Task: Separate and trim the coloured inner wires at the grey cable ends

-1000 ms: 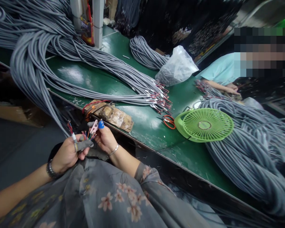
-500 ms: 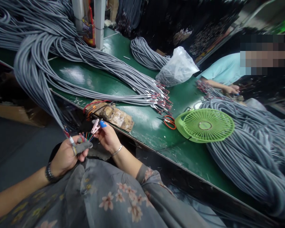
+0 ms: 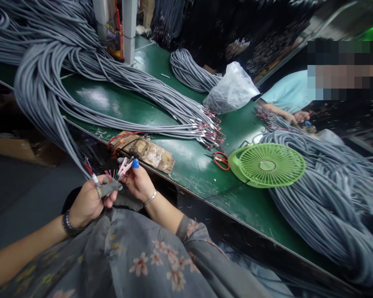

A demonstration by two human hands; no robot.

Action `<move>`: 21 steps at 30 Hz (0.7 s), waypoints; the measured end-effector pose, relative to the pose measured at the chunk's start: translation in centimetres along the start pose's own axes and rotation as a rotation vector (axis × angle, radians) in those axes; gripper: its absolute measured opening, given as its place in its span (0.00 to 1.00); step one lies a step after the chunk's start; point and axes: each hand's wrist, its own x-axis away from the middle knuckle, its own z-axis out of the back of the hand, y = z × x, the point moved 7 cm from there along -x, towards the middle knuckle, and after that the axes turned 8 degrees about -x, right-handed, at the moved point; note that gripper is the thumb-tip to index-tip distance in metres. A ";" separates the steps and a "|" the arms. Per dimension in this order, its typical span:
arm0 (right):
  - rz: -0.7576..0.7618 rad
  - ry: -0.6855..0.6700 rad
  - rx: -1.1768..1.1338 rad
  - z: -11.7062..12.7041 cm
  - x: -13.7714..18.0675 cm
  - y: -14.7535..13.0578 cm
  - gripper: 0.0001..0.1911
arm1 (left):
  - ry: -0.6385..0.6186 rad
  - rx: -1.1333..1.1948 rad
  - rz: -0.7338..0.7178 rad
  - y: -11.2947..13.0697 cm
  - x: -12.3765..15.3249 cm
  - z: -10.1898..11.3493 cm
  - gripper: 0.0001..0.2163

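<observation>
My left hand (image 3: 90, 200), with grey coverings on its thumb and finger, is closed on a grey cable (image 3: 78, 165). Thin coloured wires (image 3: 112, 175) fan out above its fingertips. Red and blue wire ends (image 3: 87, 166) stick up beside the cable's white band. Between the fingers of my right hand (image 3: 140, 182) is a pink clothespin (image 3: 124, 166), its tip right by the coloured wires. Whether it bites on a wire I cannot tell. A blue covering sits on that thumb.
On the green table (image 3: 180, 157) lie grey cable bundles (image 3: 136, 87), a taped wooden block (image 3: 149, 152), orange-handled scissors (image 3: 221, 160) and a plastic bag (image 3: 231, 89). A green fan (image 3: 267, 165) stands right, near more cables (image 3: 323, 207). Another person's hands (image 3: 300, 117) work at the far right.
My right hand has turned slightly, and the clothespin now tilts lower and closer to the coloured wires. The red and blue wire ends show more clearly beside my left hand.
</observation>
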 end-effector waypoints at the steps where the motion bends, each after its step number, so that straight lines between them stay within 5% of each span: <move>1: -0.005 0.009 -0.033 -0.1 0.0 0.0 0.27 | -0.003 0.000 -0.002 0.0 -0.1 0.0 0.14; 7: -0.031 0.074 -0.096 -0.6 0.4 -0.2 0.22 | -0.027 -0.025 -0.016 -0.4 -0.1 0.1 0.14; 15: -0.161 0.026 -0.067 -1.2 0.9 -0.1 0.30 | -0.053 -0.072 -0.043 -0.7 1.0 0.7 0.16; 21: -0.047 -0.013 -0.010 -0.7 1.3 -0.8 0.22 | -0.020 -0.067 -0.085 -0.3 1.2 0.9 0.16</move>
